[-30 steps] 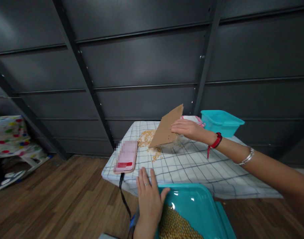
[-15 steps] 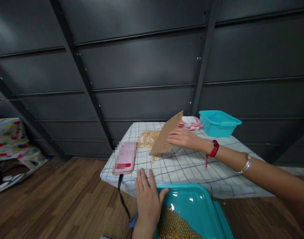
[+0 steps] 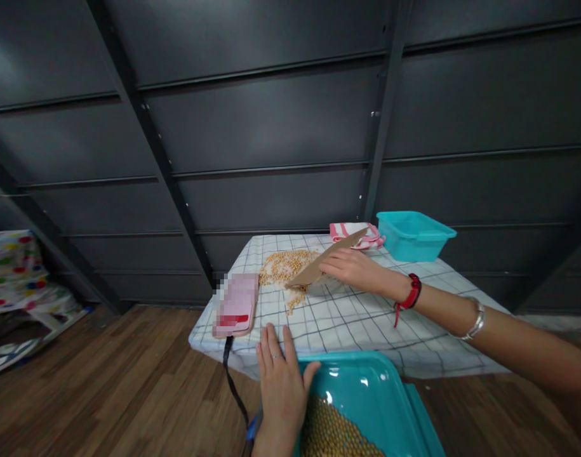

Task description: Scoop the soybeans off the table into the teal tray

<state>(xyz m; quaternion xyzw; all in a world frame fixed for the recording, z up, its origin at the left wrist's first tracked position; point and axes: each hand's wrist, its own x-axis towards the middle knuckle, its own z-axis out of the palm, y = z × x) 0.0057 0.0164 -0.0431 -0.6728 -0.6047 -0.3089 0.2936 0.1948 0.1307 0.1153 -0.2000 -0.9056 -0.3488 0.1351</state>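
My right hand (image 3: 350, 270) grips a piece of brown cardboard (image 3: 319, 265), tilted with its lower edge by the tablecloth. Yellow soybeans (image 3: 283, 266) lie spread to the left of the cardboard, with a few more trailing below its corner. My left hand (image 3: 283, 390) rests with fingers stretched out on the near edge of the table and the left rim of a teal tub (image 3: 366, 362). A heap of soybeans (image 3: 335, 431) fills the lower left of that tub.
A pink phone (image 3: 237, 304) lies at the table's left edge, a black strap (image 3: 230, 374) hanging below it. At the back right stand a turquoise basin (image 3: 416, 238) and a folded pink-and-white cloth (image 3: 342, 230). The checked tablecloth (image 3: 366, 324) drapes over the front edge; a dark panelled wall (image 3: 271, 139) rises behind.
The cardboard has tipped over to the right and lies flatter, showing more of the soybeans and the cloth behind it. My left hand stays in place.
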